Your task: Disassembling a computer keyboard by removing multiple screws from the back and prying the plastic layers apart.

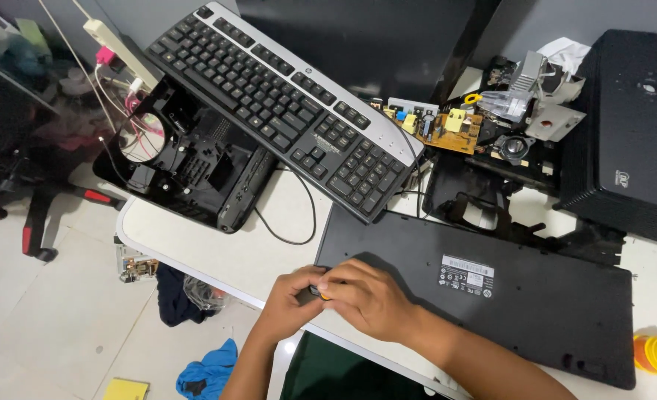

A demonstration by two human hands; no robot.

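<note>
I see both hands together at the near edge of the table. My right hand [369,296] is curled over a small tool with an orange handle [322,294], gripping it; my left hand [293,295] closes on the same spot from the other side, fingers pinched around the tool's dark tip. The tip itself is hidden under the fingers.

The tool meets the near left corner of an overturned keyboard [484,289], which lies face down along the table's near edge, black underside up with a white label near its middle. I judge the work to be early: the back shell sits whole and flush, no gap shows along its edges, and I see no loose screws beside it. Whether the corner screw is out I cannot tell.

The shell looks flat, matt black, unbroken, slightly dusty.

Further out, a second keyboard [284,104] lies key-side up, slanting towards the far left corner and resting on a black plastic frame [187,163]. A circuit board [439,126] and loose parts sit at the far edge, a black case [632,126] at the far right corner.
</note>
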